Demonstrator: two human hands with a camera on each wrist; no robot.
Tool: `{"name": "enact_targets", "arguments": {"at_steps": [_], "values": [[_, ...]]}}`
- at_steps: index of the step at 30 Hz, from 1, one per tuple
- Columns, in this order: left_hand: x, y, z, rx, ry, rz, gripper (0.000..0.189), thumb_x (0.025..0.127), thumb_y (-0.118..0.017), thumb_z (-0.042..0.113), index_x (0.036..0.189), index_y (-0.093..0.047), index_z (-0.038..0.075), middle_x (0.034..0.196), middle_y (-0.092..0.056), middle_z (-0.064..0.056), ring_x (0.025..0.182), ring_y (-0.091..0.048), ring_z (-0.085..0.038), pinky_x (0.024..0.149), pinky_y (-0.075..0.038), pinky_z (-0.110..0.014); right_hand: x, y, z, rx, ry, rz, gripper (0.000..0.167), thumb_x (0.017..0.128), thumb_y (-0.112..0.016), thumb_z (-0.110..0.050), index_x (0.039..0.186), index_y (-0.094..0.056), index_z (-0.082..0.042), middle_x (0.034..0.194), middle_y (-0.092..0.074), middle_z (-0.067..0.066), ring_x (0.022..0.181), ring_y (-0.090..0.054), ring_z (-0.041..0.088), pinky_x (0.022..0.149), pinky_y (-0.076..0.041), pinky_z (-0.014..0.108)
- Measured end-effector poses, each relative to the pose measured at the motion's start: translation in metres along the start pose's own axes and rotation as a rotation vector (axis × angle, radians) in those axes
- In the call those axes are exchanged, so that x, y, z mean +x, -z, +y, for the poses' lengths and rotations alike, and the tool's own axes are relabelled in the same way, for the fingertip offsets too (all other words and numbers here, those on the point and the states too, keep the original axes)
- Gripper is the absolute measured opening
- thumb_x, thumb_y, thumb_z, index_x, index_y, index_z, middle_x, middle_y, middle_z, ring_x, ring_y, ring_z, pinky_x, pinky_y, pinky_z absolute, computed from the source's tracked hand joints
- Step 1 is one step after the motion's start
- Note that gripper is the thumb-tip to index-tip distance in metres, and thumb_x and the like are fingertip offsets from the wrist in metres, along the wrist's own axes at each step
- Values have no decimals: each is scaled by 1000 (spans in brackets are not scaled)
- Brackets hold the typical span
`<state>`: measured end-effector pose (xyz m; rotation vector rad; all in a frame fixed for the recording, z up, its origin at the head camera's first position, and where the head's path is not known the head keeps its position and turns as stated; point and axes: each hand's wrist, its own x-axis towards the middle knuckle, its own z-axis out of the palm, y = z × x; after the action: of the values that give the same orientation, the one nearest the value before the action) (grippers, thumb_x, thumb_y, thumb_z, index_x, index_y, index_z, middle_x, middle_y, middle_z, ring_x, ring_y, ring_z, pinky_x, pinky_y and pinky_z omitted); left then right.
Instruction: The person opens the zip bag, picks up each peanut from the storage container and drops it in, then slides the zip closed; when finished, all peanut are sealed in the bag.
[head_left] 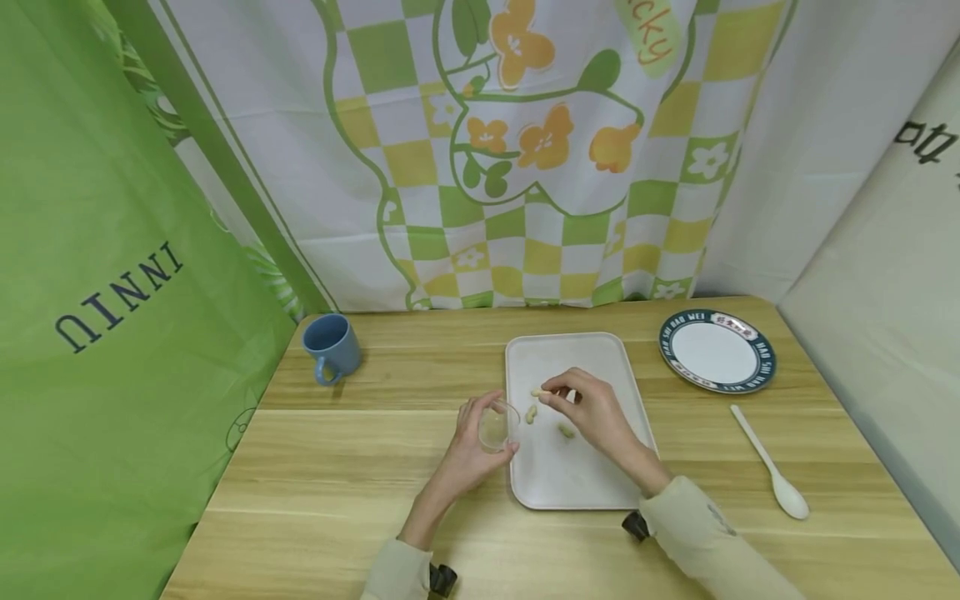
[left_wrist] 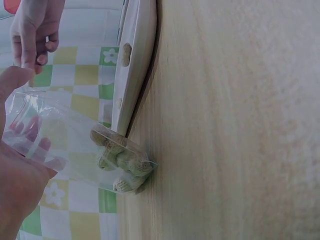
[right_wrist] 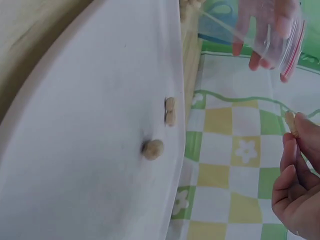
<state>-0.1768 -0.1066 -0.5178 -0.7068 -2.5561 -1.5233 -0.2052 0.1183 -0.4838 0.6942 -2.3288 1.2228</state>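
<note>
Clear plastic bag (head_left: 493, 432): the left hand (head_left: 469, 450) curls its fingers round it, lower middle of the head view. Just right, the right hand's (head_left: 596, 410) fingers pinch a peanut (right_wrist: 290, 123) over the tray (head_left: 573, 479). Soft pinching and a steady, wide mouth should help; its gap is hard to see.

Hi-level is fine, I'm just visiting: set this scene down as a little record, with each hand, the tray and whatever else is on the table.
Left hand's grip: holds a clear bag with several peanuts inside
Right hand's grip: pinches one peanut
Tray: pale, two loose peanuts on it
Mug: blue, left of the tray
Plate: dark-rimmed, right of the tray
Spoon: white, nearer the person than the plate
</note>
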Motion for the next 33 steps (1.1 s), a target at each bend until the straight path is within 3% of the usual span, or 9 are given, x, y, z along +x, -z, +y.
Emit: {"name": "enact_targets", "arguments": {"at_steps": [5, 9, 14, 18, 24, 33], "values": [[1, 0, -1, 4, -8, 4, 77, 77, -76, 10, 143, -36, 13, 119, -49, 1, 125, -35, -19, 107, -32, -50, 1, -4, -10, 51, 55, 0, 13, 78, -78, -10, 89, -73, -12, 84, -68, -6, 68, -55, 4, 59, -47, 20], [1, 0, -1, -1, -19, 9, 76, 77, -76, 10, 142, -37, 15, 119, -49, 2, 124, -35, -19, 105, -33, -51, -1, -7, -15, 79, 76, -15, 13, 78, -78, -10, 90, -73, -12, 84, -68, -6, 69, -54, 5, 58, -47, 23], [0, -1, 0, 3, -27, 10, 75, 77, -76, 10, 142, -37, 8, 119, -49, 0, 123, -36, -20, 104, -34, -52, -2, -10, -20, 104, 98, -31, 15, 77, -78, -9, 91, -73, -12, 85, -67, -7, 70, -55, 5, 58, -48, 26], [0, 0, 0, 3, -37, 11, 76, 78, -77, 10, 142, -37, 14, 120, -48, 1, 122, -36, -20, 103, -35, -51, -2, -14, -22, 119, 138, -52, 16, 78, -78, -8, 91, -72, -13, 86, -66, -8, 73, -58, 5, 57, -49, 30], [0, 0, 2, -13, -55, 4, 77, 78, -78, 10, 142, -36, 16, 122, -48, 3, 123, -35, -19, 104, -34, -50, -4, -22, -25, 77, 184, -80, 17, 77, -78, -8, 92, -72, -12, 87, -65, -5, 75, -59, 10, 57, -49, 30], [1, -1, 2, -38, -19, -26, 75, 80, -76, 13, 143, -36, 20, 128, -46, 0, 127, -34, -21, 104, -33, -54, -2, -25, -28, 68, 237, -108, 23, 75, -79, -3, 95, -72, -11, 90, -66, -2, 76, -61, 14, 63, -51, 25]]}}
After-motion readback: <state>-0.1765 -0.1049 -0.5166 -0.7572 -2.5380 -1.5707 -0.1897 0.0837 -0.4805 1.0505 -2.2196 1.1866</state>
